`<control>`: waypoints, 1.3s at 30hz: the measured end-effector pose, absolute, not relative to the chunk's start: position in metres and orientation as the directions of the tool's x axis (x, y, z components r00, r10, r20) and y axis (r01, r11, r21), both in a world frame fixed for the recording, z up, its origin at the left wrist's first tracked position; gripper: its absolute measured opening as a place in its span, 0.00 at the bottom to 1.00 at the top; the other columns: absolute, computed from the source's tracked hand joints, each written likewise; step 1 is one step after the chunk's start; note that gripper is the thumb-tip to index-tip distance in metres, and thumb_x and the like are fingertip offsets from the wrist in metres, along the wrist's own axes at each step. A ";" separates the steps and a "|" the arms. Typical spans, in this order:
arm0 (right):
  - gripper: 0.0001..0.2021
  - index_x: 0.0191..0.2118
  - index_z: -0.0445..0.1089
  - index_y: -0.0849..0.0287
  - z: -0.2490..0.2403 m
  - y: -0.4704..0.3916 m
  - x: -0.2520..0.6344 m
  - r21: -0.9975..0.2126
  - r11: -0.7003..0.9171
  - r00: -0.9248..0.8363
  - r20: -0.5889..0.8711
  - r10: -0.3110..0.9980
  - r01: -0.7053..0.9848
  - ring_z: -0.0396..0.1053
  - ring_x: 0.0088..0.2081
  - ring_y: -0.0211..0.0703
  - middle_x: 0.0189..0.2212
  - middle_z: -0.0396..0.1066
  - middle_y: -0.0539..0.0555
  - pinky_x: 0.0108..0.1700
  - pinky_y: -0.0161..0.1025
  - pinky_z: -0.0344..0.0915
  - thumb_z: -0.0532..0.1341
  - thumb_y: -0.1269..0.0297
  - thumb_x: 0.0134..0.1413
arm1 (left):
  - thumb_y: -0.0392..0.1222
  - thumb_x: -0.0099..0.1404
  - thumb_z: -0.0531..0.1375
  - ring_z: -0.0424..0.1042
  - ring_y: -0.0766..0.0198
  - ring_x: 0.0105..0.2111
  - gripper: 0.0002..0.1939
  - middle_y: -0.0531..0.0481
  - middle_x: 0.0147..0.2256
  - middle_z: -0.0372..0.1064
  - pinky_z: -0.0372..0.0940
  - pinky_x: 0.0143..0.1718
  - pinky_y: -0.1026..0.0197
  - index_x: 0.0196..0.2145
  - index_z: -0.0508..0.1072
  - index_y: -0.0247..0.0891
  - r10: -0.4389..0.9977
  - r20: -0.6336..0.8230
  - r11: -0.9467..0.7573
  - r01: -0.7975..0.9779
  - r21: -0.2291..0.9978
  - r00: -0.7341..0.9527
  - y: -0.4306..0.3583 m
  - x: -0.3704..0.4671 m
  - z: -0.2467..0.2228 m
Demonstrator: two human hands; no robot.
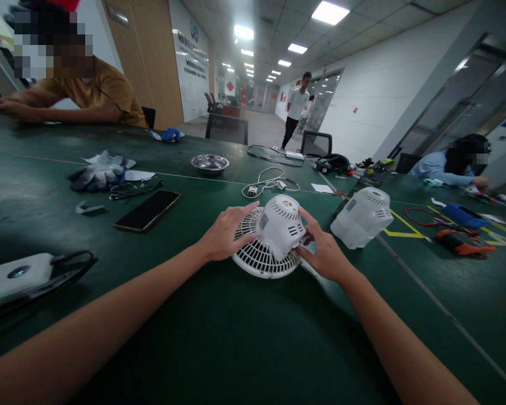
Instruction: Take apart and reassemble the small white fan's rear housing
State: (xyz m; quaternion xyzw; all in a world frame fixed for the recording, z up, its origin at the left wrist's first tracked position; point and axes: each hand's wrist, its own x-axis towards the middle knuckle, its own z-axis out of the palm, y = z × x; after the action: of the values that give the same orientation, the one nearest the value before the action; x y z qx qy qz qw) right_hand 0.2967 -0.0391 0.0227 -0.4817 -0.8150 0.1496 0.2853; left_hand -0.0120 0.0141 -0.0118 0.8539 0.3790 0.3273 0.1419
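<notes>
Green table (pixel 185 337) in a long room under ceiling lights (pixel 330 13)

Pale lines (pixel 425 289) cross the tabletop, with yellow tape (pixel 403 234) at right; behind, a person (pixel 296 107) is on foot near a white wall (pixel 366 95). A white fan housing (pixel 280 225) rests on a round grille (pixel 263 265) near the middle, between the hands. The left hand (pixel 229 232) spreads wide beside it; the right hand (pixel 324 251) touches its other side, fingers parted, whether gripping I cannot tell. A second housing (pixel 365 216) stands to the right, a metal bowl (pixel 209 163) farther back
</notes>
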 end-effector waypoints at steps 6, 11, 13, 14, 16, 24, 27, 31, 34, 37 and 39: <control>0.50 0.77 0.38 0.46 0.015 -0.042 0.291 -0.564 0.511 -0.372 0.351 0.859 0.649 0.72 0.55 0.66 0.60 0.70 0.63 0.58 0.69 0.69 0.67 0.58 0.56 | 0.61 0.77 0.47 0.64 0.42 0.66 0.35 0.36 0.67 0.63 0.58 0.64 0.35 0.73 0.55 0.40 0.915 0.271 -0.403 0.618 0.675 0.300 0.024 -0.017 -0.023; 0.58 0.76 0.41 0.46 0.013 -0.046 0.269 -0.659 0.388 -0.187 0.356 0.916 0.645 0.68 0.60 0.72 0.65 0.64 0.65 0.63 0.78 0.60 0.75 0.52 0.46 | 0.62 0.75 0.50 0.74 0.43 0.57 0.35 0.35 0.59 0.73 0.63 0.60 0.39 0.69 0.61 0.37 0.927 0.271 -0.370 0.507 0.779 0.260 0.022 -0.018 -0.023; 0.57 0.75 0.44 0.46 0.016 -0.047 0.268 -0.725 0.342 -0.129 0.334 0.934 0.598 0.70 0.57 0.70 0.58 0.71 0.63 0.62 0.78 0.61 0.76 0.54 0.44 | 0.62 0.75 0.51 0.76 0.44 0.54 0.34 0.37 0.55 0.76 0.66 0.57 0.41 0.67 0.63 0.37 0.927 0.293 -0.365 0.382 0.849 0.235 0.021 -0.019 -0.023; 0.57 0.75 0.45 0.46 0.017 -0.047 0.268 -0.764 0.315 -0.095 0.318 0.943 0.563 0.72 0.54 0.68 0.54 0.73 0.61 0.61 0.77 0.62 0.77 0.55 0.43 | 0.62 0.75 0.51 0.77 0.45 0.53 0.33 0.38 0.54 0.77 0.67 0.56 0.42 0.67 0.64 0.37 0.925 0.311 -0.365 0.290 0.884 0.217 0.022 -0.021 -0.023; 0.59 0.75 0.43 0.45 0.020 -0.047 0.270 -0.866 0.260 -0.017 0.279 0.960 0.428 0.74 0.51 0.64 0.52 0.75 0.59 0.59 0.72 0.67 0.77 0.57 0.42 | 0.63 0.76 0.49 0.77 0.47 0.52 0.33 0.38 0.53 0.77 0.68 0.55 0.44 0.66 0.64 0.36 0.914 0.373 -0.390 0.095 0.916 0.157 0.024 -0.023 -0.023; 0.27 0.58 0.68 0.51 0.006 -0.044 0.258 -0.955 -0.122 -0.165 -0.079 0.983 -0.269 0.77 0.50 0.59 0.47 0.80 0.57 0.46 0.58 0.77 0.58 0.42 0.59 | 0.53 0.66 0.67 0.77 0.48 0.53 0.25 0.38 0.53 0.77 0.70 0.57 0.44 0.55 0.74 0.36 0.931 0.276 -0.221 -0.235 0.946 0.237 0.021 -0.005 -0.022; 0.22 0.49 0.72 0.51 -0.002 -0.043 0.255 -0.936 -0.208 -0.248 -0.137 0.959 -0.285 0.78 0.49 0.57 0.43 0.81 0.55 0.45 0.57 0.77 0.57 0.42 0.60 | 0.46 0.65 0.70 0.81 0.51 0.45 0.17 0.42 0.45 0.81 0.74 0.53 0.43 0.48 0.77 0.36 0.961 0.095 -0.012 -0.304 0.953 0.259 0.017 -0.001 -0.023; 0.24 0.49 0.72 0.51 -0.007 -0.038 0.259 -0.944 -0.217 -0.274 -0.146 0.951 -0.249 0.78 0.48 0.55 0.41 0.80 0.54 0.44 0.56 0.78 0.57 0.39 0.60 | 0.44 0.64 0.71 0.82 0.52 0.41 0.12 0.43 0.41 0.82 0.77 0.49 0.43 0.43 0.80 0.36 0.968 0.049 0.014 -0.246 0.969 0.247 0.015 -0.004 -0.022; 0.24 0.50 0.72 0.51 -0.008 -0.036 0.263 -0.958 -0.203 -0.279 -0.142 0.950 -0.203 0.78 0.46 0.54 0.40 0.80 0.54 0.42 0.55 0.78 0.59 0.39 0.58 | 0.45 0.61 0.73 0.82 0.51 0.38 0.14 0.43 0.38 0.82 0.78 0.45 0.43 0.42 0.81 0.36 0.974 0.082 -0.043 -0.185 0.982 0.211 0.016 -0.006 -0.022; 0.22 0.50 0.71 0.50 -0.008 -0.036 0.264 -0.975 -0.152 -0.289 -0.099 0.952 -0.164 0.79 0.42 0.52 0.39 0.79 0.53 0.39 0.52 0.78 0.61 0.40 0.58 | 0.46 0.59 0.73 0.82 0.51 0.36 0.16 0.44 0.36 0.82 0.78 0.42 0.44 0.41 0.81 0.36 0.974 0.118 -0.093 -0.133 0.987 0.194 0.016 -0.006 -0.023; 0.21 0.51 0.70 0.49 -0.007 -0.036 0.262 -0.982 -0.114 -0.285 -0.068 0.956 -0.149 0.79 0.41 0.51 0.40 0.79 0.52 0.38 0.51 0.78 0.61 0.42 0.58 | 0.47 0.59 0.73 0.82 0.50 0.35 0.15 0.44 0.36 0.82 0.78 0.41 0.44 0.41 0.81 0.37 0.972 0.140 -0.122 -0.106 0.987 0.189 0.015 -0.005 -0.022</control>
State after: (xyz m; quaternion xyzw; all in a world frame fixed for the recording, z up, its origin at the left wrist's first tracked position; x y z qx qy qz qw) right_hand 0.2617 -0.0360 -0.0071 -0.4045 -0.4989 0.6273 0.4405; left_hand -0.0054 0.0148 -0.0224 0.5547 0.3904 0.5031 0.5356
